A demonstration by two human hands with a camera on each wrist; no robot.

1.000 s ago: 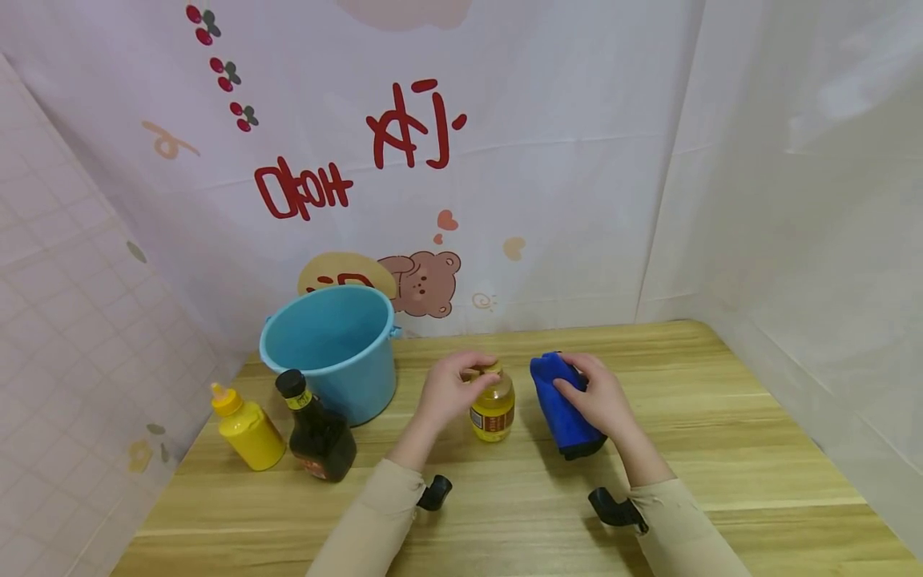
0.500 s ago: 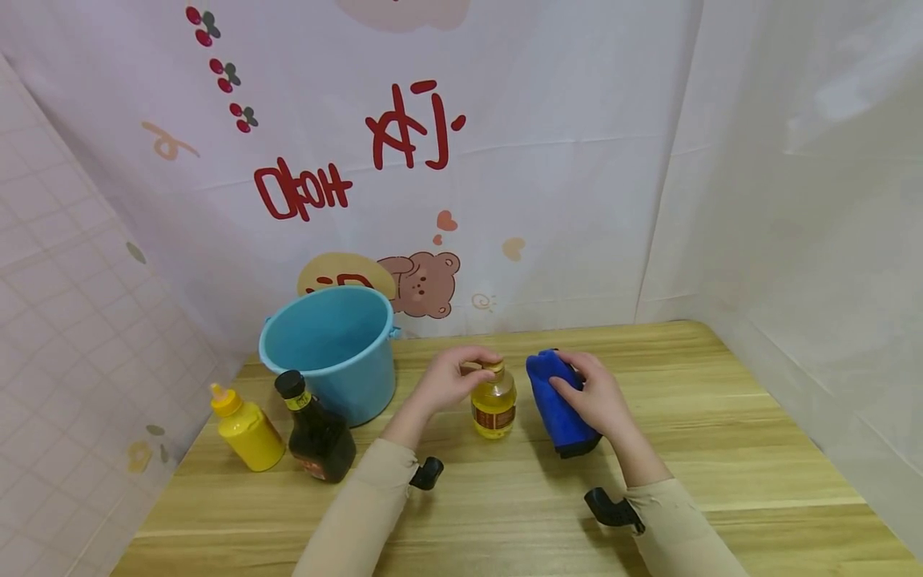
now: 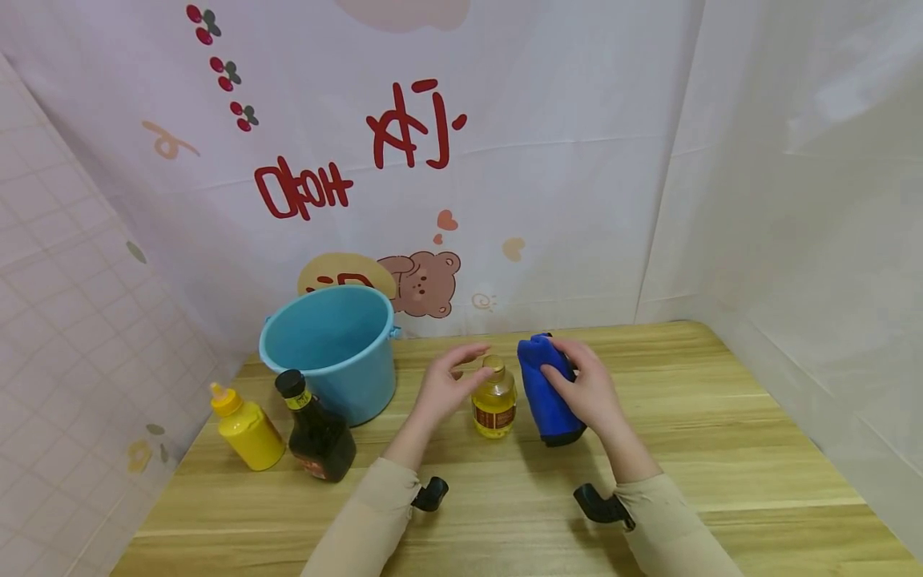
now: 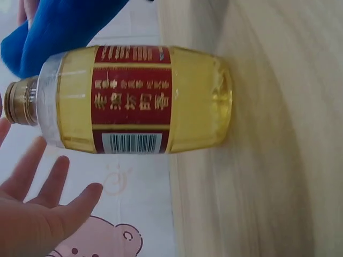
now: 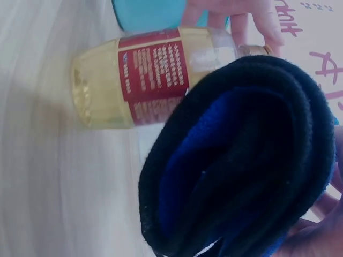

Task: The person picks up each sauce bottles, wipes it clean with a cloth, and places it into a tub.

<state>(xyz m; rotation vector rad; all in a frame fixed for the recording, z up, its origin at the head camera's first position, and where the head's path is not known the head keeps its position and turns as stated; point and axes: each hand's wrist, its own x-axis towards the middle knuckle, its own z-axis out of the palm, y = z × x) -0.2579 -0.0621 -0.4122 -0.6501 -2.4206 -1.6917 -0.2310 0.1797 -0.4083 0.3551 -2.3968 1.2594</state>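
Observation:
A small clear bottle of yellow oil with a gold cap and a red label stands upright on the wooden table. My left hand is at its left, fingers spread beside the cap; the left wrist view shows these fingers apart from the bottle. On the other side, my right hand grips a folded blue cloth with a dark edge. The cloth is held up close to the bottle and overlaps its neck in the right wrist view, where its dark-edged folds face the camera.
A light blue bucket stands at the back left. In front of it are a dark sauce bottle with a black cap and a yellow squeeze bottle. A printed white curtain hangs behind the table.
The oil bottle has turned in place, and my left fingers have come off its cap. My right hand has brought the blue cloth leftward and slightly up, nearer the bottle.

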